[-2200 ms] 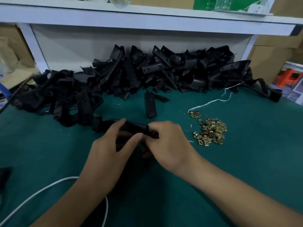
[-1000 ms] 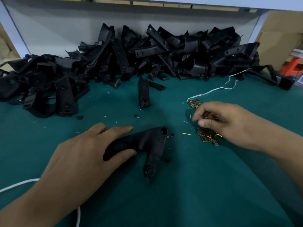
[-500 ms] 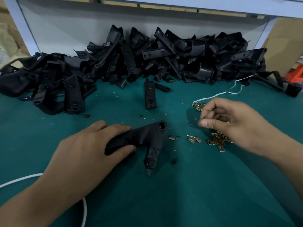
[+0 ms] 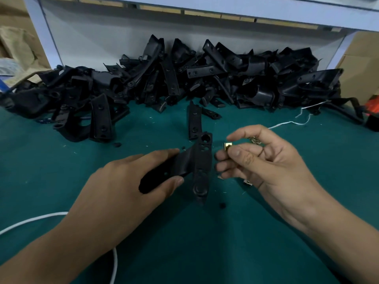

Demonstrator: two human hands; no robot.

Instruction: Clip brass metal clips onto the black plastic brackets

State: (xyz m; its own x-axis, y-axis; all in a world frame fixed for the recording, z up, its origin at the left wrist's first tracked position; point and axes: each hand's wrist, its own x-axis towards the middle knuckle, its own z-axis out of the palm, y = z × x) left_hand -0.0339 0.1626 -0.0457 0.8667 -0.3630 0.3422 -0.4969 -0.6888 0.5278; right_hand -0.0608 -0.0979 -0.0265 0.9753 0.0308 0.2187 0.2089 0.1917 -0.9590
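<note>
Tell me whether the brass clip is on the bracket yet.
Not on. The right hand pinches the brass clip just beside the black bracket, apart from it; the left hand holds the bracket.

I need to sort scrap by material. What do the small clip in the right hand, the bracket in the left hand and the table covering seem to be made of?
Clip: looks like brass-coloured metal, shiny, glinting yellow.
Bracket: probably moulded plastic, matte black, with formed holes.
Table covering: dull teal, likely felt or a mat; texture unclear.
</note>
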